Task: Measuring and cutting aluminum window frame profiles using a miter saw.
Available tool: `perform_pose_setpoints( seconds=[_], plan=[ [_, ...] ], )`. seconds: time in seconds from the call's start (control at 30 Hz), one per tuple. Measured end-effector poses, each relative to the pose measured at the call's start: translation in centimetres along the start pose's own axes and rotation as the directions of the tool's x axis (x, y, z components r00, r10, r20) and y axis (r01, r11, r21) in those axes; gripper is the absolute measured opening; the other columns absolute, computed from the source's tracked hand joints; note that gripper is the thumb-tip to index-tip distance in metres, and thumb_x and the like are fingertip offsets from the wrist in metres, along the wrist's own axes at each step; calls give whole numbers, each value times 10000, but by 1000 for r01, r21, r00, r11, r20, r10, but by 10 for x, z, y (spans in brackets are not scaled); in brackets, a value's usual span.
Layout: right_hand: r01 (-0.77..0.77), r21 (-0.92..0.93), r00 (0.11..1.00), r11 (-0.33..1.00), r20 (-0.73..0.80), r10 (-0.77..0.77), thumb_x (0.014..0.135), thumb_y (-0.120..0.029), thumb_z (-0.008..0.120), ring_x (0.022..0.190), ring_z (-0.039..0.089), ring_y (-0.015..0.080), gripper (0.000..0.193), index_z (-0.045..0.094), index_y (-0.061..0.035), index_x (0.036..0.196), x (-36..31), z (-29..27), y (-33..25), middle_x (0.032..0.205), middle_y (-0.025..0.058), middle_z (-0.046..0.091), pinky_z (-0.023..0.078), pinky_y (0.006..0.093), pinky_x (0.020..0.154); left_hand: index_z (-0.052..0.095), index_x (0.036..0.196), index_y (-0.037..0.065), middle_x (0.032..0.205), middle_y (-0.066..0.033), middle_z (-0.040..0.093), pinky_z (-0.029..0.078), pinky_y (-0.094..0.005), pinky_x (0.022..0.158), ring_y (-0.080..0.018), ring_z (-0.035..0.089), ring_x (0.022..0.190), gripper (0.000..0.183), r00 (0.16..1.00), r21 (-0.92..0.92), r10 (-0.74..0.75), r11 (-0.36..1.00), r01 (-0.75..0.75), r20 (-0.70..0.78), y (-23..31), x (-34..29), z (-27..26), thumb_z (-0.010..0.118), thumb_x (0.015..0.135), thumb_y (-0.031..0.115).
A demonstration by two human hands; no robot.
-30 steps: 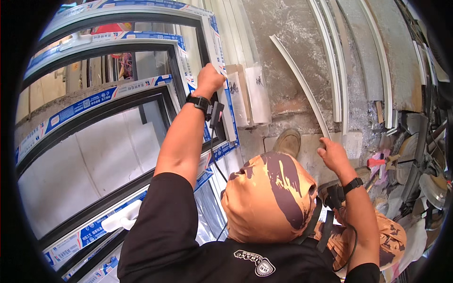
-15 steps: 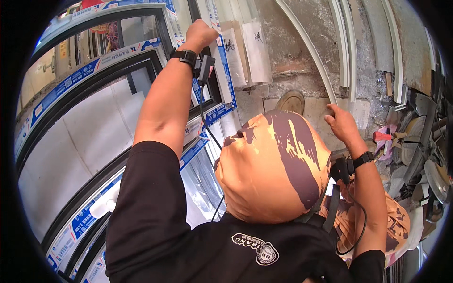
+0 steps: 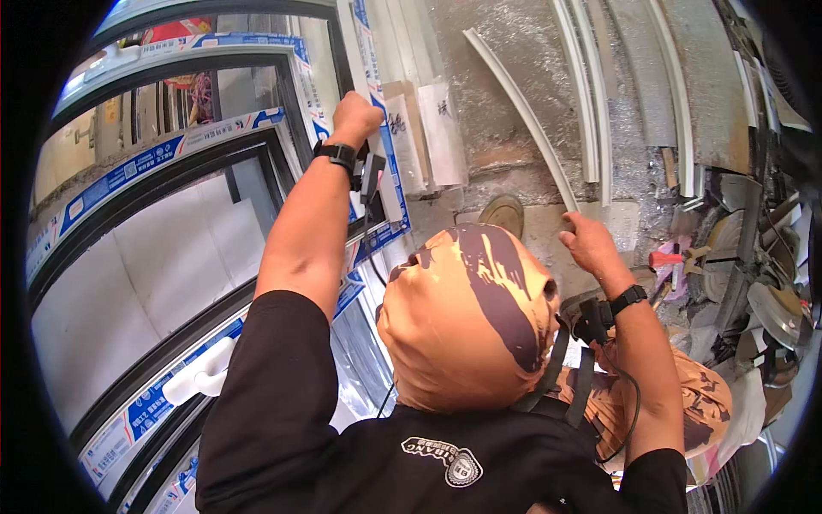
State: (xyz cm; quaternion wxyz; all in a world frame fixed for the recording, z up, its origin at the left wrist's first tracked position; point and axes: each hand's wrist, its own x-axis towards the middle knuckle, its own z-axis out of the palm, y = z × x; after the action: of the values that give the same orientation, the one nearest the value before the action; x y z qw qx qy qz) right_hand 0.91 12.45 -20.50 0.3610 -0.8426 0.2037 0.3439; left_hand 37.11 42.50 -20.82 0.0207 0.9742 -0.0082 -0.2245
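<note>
The strip [image 3: 528, 113] showed its far end again, its near end at the right hand [image 3: 592, 245], whose grip was unclear. The left hand [image 3: 357, 117] stayed clamped on the window frame [image 3: 363, 51], suggesting little progress.

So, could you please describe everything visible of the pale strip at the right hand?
The pale strip is long, narrow and off-white, with fine lines running lengthwise; whether plastic or metal, I cannot tell. It looks slightly curved, though the lens bends edges. It slants down from upper left over the grey-brown floor; its near end meets the right hand, whose grip is unclear.
</note>
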Motion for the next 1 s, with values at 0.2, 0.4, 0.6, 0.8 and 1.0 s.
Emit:
perform_pose_setpoints(
  seconds=[0.2,0.4,0.6,0.8,1.0],
  plan=[
    [4,20,1000,1000,-22,-3,873,-269,653,1032,633,409,417,607,-71,1238,-1,-8,3,1072,223,684,502,483,897,693,897,-79,858,-199,706,532,-394,709,-317,692,793,302,994,-358,-64,929,91,86,-25,8,-4,719,668,116],
    [7,20,999,1000,-34,-6,864,-283,661,1029,642,396,431,614,-70,1235,-4,-11,6,1068,216,690,505,476,894,691,876,-71,860,-201,716,542,-402,735,-318,717,841,240,990,-415,-101,900,133,98,-18,-29,-12,723,668,44],
    [-37,26,999,999,-36,38,859,-285,662,1013,649,392,426,622,-66,1223,-10,-15,18,1061,218,692,509,476,882,624,1091,-58,1094,-296,669,521,-432,922,-419,656,1054,450,993,-145,-107,984,99,-44,5,-19,-26,743,732,186],
    [-49,11,998,999,-40,49,866,-282,655,1010,647,401,423,616,-59,1222,-10,-12,21,1057,223,691,507,481,879,617,1055,-115,1053,-335,664,521,-430,914,-431,657,1041,504,991,-92,-79,993,69,-111,5,-21,-35,757,701,217],
    [-50,6,999,999,-5,50,870,-286,656,1016,644,407,418,613,-64,1222,-9,-6,12,1057,228,689,504,483,885,523,1130,-107,1047,-327,663,515,-450,918,-443,648,1039,556,986,-81,-103,992,94,-128,7,-32,-35,732,747,238]
  ],
)
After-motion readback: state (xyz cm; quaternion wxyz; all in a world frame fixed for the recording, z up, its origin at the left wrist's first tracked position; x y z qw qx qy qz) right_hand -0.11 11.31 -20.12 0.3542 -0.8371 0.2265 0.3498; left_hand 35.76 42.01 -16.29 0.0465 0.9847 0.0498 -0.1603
